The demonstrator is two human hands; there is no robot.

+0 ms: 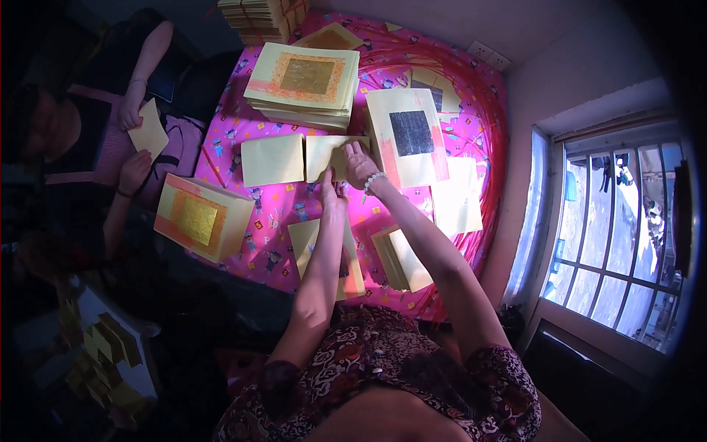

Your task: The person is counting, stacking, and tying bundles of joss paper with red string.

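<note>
Both my hands work on a folded yellow paper sheet (324,153) lying on a pink patterned cloth (258,250). My left hand (331,188) pinches the sheet's near edge. My right hand (359,163), with a bead bracelet at the wrist, presses flat on the sheet's right part. Another folded yellow sheet (272,160) lies just left of it. Beneath my forearms lie a yellow sheet (305,243) and a small yellow stack (403,259).
A tall stack with gold and orange squares (303,85) stands beyond my hands. A sheet with a dark square (409,136) lies to the right. Another gold-faced stack (200,217) sits at the left edge. A seated person at left holds a yellow sheet (149,130). A window (618,236) is on the right.
</note>
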